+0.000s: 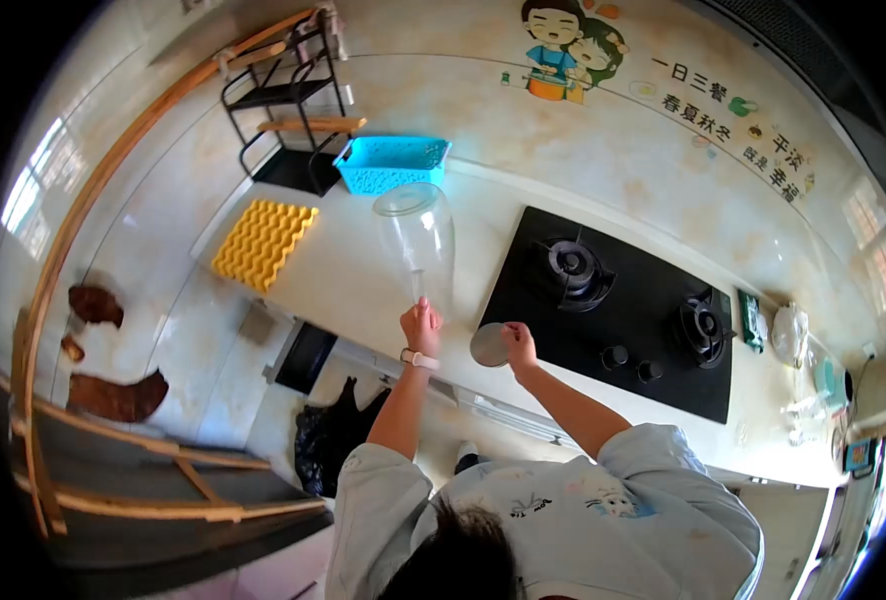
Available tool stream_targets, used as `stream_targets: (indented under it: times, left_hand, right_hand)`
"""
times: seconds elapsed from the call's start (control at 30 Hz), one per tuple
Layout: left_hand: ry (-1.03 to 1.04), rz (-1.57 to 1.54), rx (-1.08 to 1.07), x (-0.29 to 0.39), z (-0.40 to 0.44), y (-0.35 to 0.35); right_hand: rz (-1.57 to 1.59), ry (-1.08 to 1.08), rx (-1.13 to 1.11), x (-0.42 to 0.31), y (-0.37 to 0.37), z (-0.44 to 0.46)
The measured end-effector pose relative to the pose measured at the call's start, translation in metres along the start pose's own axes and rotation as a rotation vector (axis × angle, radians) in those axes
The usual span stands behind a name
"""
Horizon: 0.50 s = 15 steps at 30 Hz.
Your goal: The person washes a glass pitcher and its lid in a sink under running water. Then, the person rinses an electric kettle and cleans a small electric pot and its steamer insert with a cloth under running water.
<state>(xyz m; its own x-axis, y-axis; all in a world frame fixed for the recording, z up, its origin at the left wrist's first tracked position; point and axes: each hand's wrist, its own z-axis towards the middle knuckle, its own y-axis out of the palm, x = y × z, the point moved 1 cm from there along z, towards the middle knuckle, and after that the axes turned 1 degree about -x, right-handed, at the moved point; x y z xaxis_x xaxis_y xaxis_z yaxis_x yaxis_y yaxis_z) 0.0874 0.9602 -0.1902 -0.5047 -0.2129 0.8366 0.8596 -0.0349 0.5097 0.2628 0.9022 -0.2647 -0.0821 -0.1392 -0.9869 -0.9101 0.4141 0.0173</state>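
Note:
My left hand (422,328), with a band on its wrist, is closed at the near end of a large clear jar (441,240). The jar is see-through, and its round rim faces the back wall. How the fingers sit on it is partly hidden. To the right, my right hand (521,346) is closed on the edge of a round, flat grey lid (487,346). That lid is over the counter's front part, by the left corner of the gas stove (635,318). Jar and lid are apart.
On the counter (333,270) stand a blue plastic basket (395,165), a yellow egg tray (265,243) and a black rack (298,170). Plastic bags (791,335) lie right of the stove. A black bag (338,430) is on the floor at left, near a wooden frame (163,500).

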Motion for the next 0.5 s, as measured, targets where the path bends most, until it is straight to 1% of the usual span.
stream_targets:
  times: [0.03, 0.07, 0.1, 0.17, 0.2, 0.27, 0.37, 0.4, 0.43, 0.47, 0.5]
  left_hand:
    - [-0.011, -0.006, -0.028, -0.004, 0.013, 0.003]
    - [-0.021, 0.031, -0.014, -0.010, 0.026, 0.007]
    - [-0.027, 0.075, 0.000, -0.012, 0.039, 0.007]
    - [-0.009, 0.092, -0.049, -0.019, 0.058, 0.008]
    - [-0.018, 0.071, -0.060, -0.025, 0.064, 0.008]
    - [-0.040, 0.050, -0.090, -0.033, 0.073, 0.003]
    - [-0.028, 0.120, -0.169, -0.043, 0.076, 0.003]
    - [-0.037, 0.143, -0.144, -0.047, 0.079, 0.003]
    - [-0.047, 0.167, -0.129, -0.056, 0.082, 0.000]
    - [-0.017, 0.196, -0.139, -0.063, 0.086, -0.001]
    - [-0.014, 0.220, -0.145, -0.063, 0.086, 0.002]
  right_hand:
    - [-0.020, -0.060, 0.030, -0.001, 0.013, 0.003]
    - [-0.055, -0.052, 0.056, 0.001, 0.025, 0.004]
    - [-0.071, -0.097, 0.062, 0.005, 0.039, 0.008]
    - [-0.121, -0.120, 0.102, 0.016, 0.062, 0.017]
    - [-0.112, -0.116, 0.120, 0.013, 0.072, 0.017]
    - [-0.178, -0.224, 0.156, 0.003, 0.092, 0.013]
    - [-0.267, -0.302, 0.264, 0.018, 0.114, 0.027]
    - [-0.363, -0.357, 0.317, 0.022, 0.117, 0.031]
    - [-0.394, -0.323, 0.333, 0.021, 0.120, 0.032]
    - [-0.427, -0.341, 0.388, 0.018, 0.125, 0.035]
    - [-0.443, -0.300, 0.380, 0.012, 0.128, 0.032]
